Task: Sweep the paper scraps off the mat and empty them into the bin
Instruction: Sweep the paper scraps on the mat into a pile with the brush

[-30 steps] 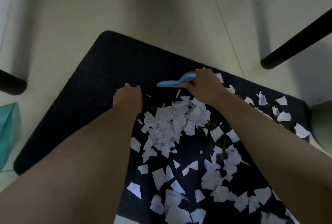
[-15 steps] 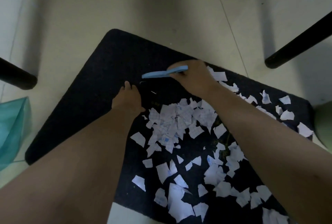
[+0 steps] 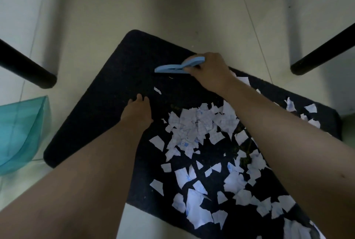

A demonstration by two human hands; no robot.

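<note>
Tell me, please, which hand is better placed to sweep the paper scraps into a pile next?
The right hand, most likely: it already grips the blue brush just beyond the paper scraps on the mat. The left hand holds nothing and only rests on the mat beside them.

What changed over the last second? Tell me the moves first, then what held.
The right hand, gripping the blue brush throughout, carried it away from the paper scraps towards the mat's far edge. The left hand stayed resting on the mat beside the pile; nothing was let go.

Indoor room: pale tiled floor, black furniture legs.
</note>
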